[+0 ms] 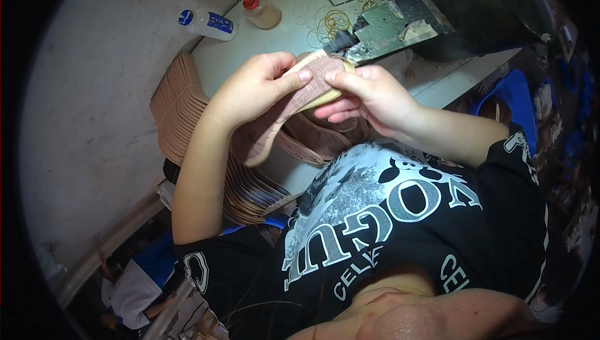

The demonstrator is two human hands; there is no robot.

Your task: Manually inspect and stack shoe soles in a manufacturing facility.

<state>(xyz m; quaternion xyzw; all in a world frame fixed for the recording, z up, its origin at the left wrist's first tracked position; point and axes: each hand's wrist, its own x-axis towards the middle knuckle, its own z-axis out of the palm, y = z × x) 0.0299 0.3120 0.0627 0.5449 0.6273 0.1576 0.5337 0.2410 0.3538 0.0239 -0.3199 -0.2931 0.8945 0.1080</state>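
Head view takes in a pale worktable point(219, 65) bearing a green metal machine point(400, 26), with a stack of brownish-pink pieces point(181, 112) at the left. Over the table, before the person's chest, an insole-shaped piece point(284, 114) with a ribbed patch slants between the two hands: the left hand point(262, 87) is closed on it, thumb on top, while the right hand point(369, 96) pinches the far end, its lower fingers loosely open. Beyond stands a red-tipped bottle point(265, 15), near thin rubber bands point(331, 26).

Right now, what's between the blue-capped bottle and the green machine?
In the head view, a red-tipped bottle, then a tangle of thin yellowish loops.
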